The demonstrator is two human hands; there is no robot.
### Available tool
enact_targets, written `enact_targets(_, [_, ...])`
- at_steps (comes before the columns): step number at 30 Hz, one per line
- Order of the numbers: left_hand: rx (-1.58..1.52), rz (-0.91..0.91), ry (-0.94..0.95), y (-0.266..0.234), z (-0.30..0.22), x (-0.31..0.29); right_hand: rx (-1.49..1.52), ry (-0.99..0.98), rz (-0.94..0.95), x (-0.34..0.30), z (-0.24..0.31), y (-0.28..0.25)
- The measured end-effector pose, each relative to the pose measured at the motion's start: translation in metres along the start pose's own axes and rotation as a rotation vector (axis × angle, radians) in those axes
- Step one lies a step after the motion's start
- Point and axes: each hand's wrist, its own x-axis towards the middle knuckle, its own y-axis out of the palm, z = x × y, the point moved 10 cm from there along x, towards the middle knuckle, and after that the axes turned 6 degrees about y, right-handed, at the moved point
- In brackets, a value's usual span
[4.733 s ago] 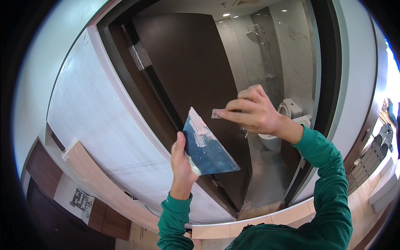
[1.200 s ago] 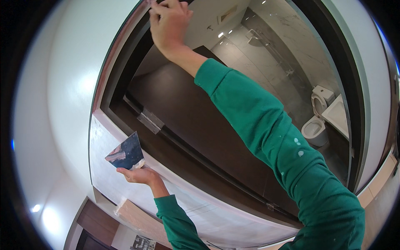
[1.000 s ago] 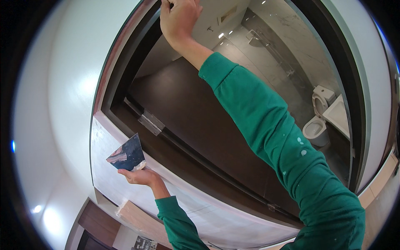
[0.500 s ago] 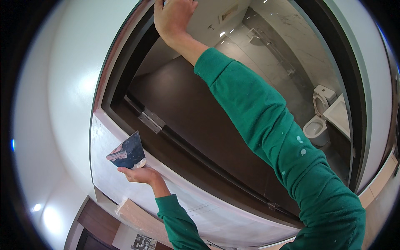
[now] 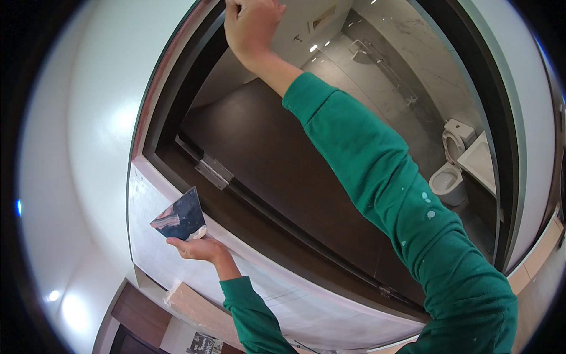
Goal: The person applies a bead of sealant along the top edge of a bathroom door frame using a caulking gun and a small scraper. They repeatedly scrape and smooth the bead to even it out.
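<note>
My left hand (image 5: 201,249) is closed around the handle end of a wide putty knife (image 5: 187,213). Its dark, flared blade points up and carries a smear of pinkish filler, with pale paste caked near the fingers. Behind the blade is a whitish wall panel (image 5: 144,197) beside the dark door frame (image 5: 171,112). My right hand (image 5: 252,30) is raised at the top of the view, near the upper part of that frame. Its fingers are curled and partly cut off by the picture's edge, so what they hold cannot be made out. A pinkish strip (image 5: 160,91) runs along the frame's outer side.
A dark brown door (image 5: 295,177) with a metal hinge (image 5: 213,171) stands in the frame. Beyond lies a bathroom with a toilet (image 5: 446,180), a basin (image 5: 479,162) and a shower head (image 5: 362,56). A plastic-wrapped panel (image 5: 200,310) is at lower left.
My right hand and forearm have shifted slightly right and down. The left hand with the putty knife has hardly moved.
</note>
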Motion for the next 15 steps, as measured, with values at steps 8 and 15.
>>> enact_targets(8, [-0.006, 0.016, 0.001, -0.001, 0.002, 0.001, -0.012, 0.034, 0.015, 0.008, 0.000, 0.008])
enact_targets(15, [-0.019, 0.006, 0.012, -0.001, 0.002, 0.001, 0.037, -0.053, 0.013, -0.012, 0.017, 0.014])
